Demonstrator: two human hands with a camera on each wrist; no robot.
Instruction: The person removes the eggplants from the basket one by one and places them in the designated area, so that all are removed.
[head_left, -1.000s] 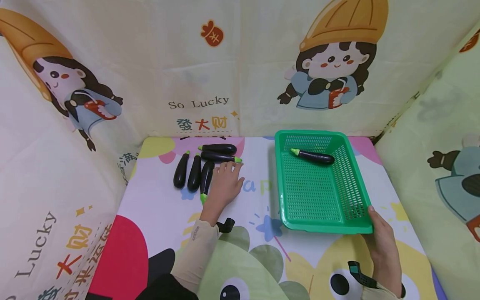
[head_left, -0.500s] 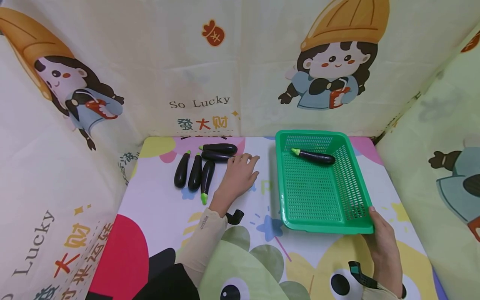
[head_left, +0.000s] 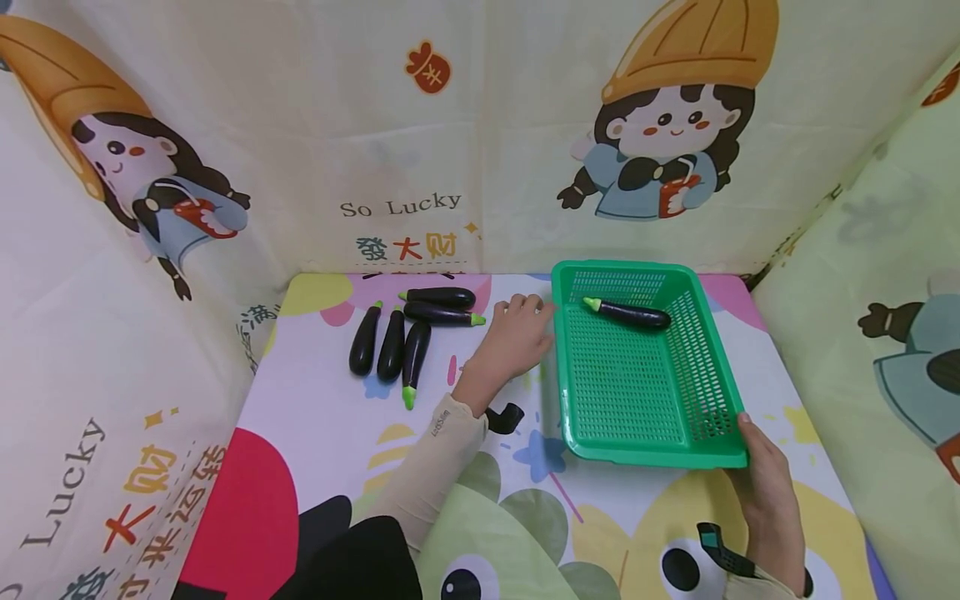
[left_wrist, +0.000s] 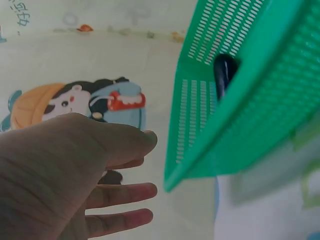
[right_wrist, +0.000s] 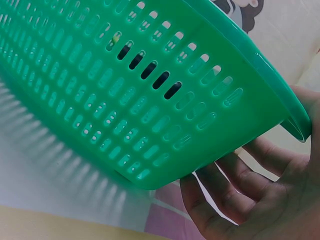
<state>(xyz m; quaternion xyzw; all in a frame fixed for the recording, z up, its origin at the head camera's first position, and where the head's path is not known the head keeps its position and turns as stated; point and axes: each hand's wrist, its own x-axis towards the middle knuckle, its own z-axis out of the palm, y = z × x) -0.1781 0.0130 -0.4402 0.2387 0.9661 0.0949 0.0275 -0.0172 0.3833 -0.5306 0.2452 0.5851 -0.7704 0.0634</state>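
Observation:
My left hand is over the table just beside the left rim of a green plastic basket. In the left wrist view its fingers are extended, with nothing between them. My right hand grips the basket's near right corner; in the right wrist view the fingers reach beneath it. One dark eggplant with a green stem end lies inside, towards the far end. Left of my left hand, several more lie grouped: two crosswise, a far eggplant and a nearer eggplant, the others roughly lengthwise, including an eggplant.
A printed cloth with cartoon shapes covers the table. Behind it stands a cream fabric backdrop with printed figures, and a similar side panel rises at the right.
My left hand has moved right, away from the grouped eggplants to the basket's left rim, uncovering the green end of one eggplant. The right hand and basket stay put.

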